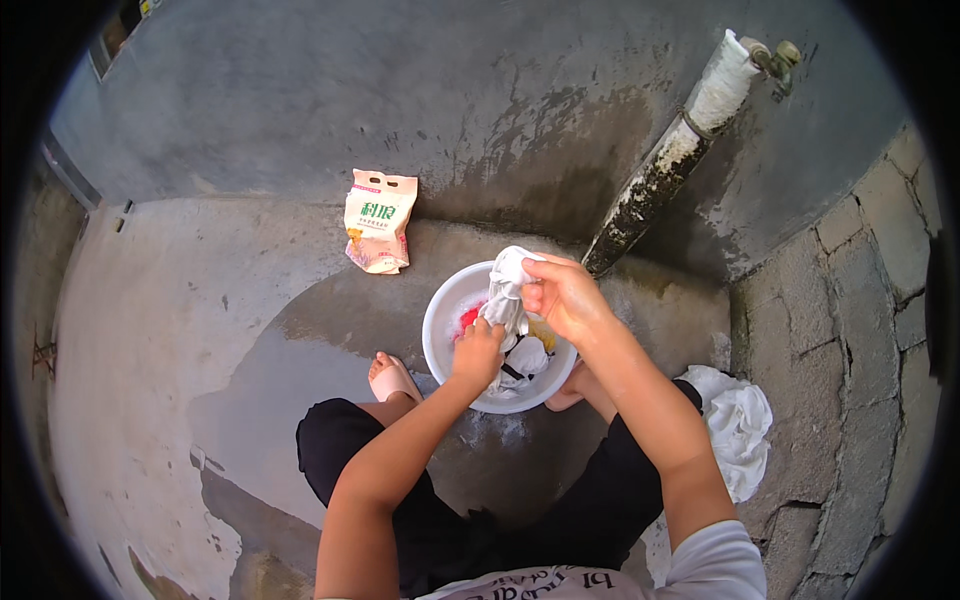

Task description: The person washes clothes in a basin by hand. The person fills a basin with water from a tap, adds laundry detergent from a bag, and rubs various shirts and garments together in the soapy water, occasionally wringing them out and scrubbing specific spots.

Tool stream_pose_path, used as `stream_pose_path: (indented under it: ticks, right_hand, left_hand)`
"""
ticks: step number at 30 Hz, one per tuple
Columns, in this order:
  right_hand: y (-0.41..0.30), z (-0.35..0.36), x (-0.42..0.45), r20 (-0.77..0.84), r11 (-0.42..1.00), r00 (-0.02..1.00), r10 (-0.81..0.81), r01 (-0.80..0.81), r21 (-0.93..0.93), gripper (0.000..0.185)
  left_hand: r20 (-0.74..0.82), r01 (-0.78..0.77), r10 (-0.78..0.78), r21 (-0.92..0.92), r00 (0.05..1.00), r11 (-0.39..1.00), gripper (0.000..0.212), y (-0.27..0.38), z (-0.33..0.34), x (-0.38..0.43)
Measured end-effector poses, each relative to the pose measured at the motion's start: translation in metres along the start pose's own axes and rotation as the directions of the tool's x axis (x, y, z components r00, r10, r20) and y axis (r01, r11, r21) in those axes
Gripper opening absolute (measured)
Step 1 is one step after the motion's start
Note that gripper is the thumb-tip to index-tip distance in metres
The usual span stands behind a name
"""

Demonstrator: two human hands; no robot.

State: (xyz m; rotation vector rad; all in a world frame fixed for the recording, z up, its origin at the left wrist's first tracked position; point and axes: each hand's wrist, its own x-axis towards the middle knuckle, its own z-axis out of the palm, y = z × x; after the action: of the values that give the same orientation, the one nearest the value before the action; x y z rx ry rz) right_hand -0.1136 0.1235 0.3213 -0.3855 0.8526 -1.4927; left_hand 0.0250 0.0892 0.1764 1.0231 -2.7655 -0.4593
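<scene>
A round white plastic basin [439, 367] stands on the wet floor between my feet, with soapy water and wet cloth in it. My right hand [566, 294] is raised over its far right side, pinching the top of a wet white cloth [514, 274] between thumb and fingers. Lower on the same cloth, my left hand [480, 346] grips it above the basin's middle. A red cloth [469, 316], a yellow cloth [541, 334] and white and black pieces [529, 355] lie inside the basin. My fingers partly hide them.
A pink detergent bag [381, 221] bearing writing stands near the concrete wall. A wrapped standpipe [671, 161] with a metal tap [784, 64] leans in view beyond the basin. White wet cloth [731, 427] lies at the right, beside a rough stone-block surface [810, 405].
</scene>
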Motion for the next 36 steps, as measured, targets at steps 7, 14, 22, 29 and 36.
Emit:
stream_pose_path:
  ticks: [7, 14, 22, 29, 36]
  right_hand:
    - [0.015, -0.038, 0.006, -0.116, 0.925, 0.992, -0.039, -0.008, -0.38, 0.03]
    - [0.067, -0.065, -0.004, 0.259, 0.213, 0.896, -0.361, 0.349, -0.913, 0.031]
    - [0.008, -0.037, 0.007, 0.007, 0.722, 0.933, -0.359, 0.282, -0.632, 0.014]
    - [-0.016, -0.004, 0.011, 0.107, 0.697, 0.854, -0.51, 0.483, -0.531, 0.015]
    - [0.022, -0.008, -0.003, 0.414, -0.061, 0.517, -0.75, 0.569, -0.82, 0.013]
  left_hand:
    - [0.06, 0.133, -0.141, -0.79, 0.988, 0.599, 0.014, -0.016, -0.008, 0.018]
    - [0.288, 0.262, -0.019, -0.897, 0.958, -0.356, 0.015, 0.017, -0.089, 0.033]
    - [0.098, 0.096, -0.019, -0.883, 0.995, 0.459, 0.023, 0.005, -0.15, 0.031]
    - [-0.2, -0.111, -0.083, -0.791, 0.976, 0.602, 0.017, 0.014, -0.167, 0.036]
    - [-0.343, -0.082, -0.223, -0.689, 0.913, 0.72, 0.021, 0.017, -0.155, 0.051]
